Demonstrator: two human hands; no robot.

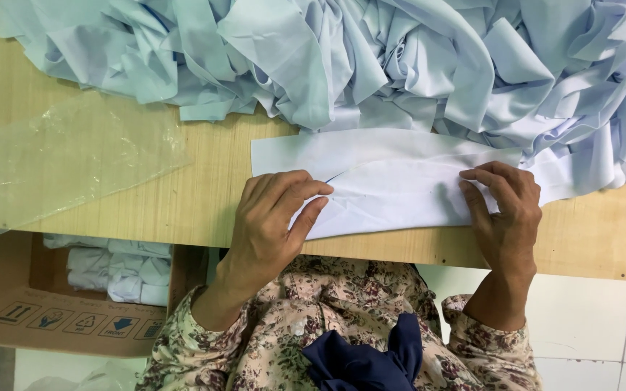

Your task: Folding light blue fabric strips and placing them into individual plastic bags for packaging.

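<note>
Head view, left to right: clear plastic sheet (67, 156) on the wooden table (204, 188), cardboard box (52, 318) of folded pale pieces below its edge; left hand (273, 217) flat, thumb and forefinger pinching the white fabric strip (393, 185) at its fold; right hand (505, 210) with fingers pressed together on the strip's other end. Strip lies at the table's near edge, partly folded, crease not yet flat. Large heap of pale blue fabric (400, 58) behind appears unprocessed, so most work seems left.
</note>
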